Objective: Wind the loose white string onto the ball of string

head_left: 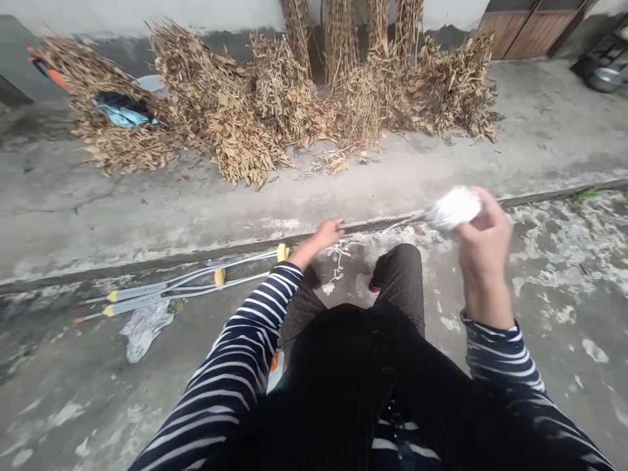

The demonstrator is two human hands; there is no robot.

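While seated over the concrete ground (540, 275), both hands work a white string (338, 258).

Right hand (483, 239) raised at knee height, fingers closed around a white ball of string (454, 207). Left hand (326, 234) reaches low past the left knee, fingers loosely curled near the tangled string end lying on the ground; whether it pinches the string, cannot tell. Crutches (186, 288) lie flat to the left. Dried plant bundles (275, 98) stacked against the wall (122, 13) beyond.
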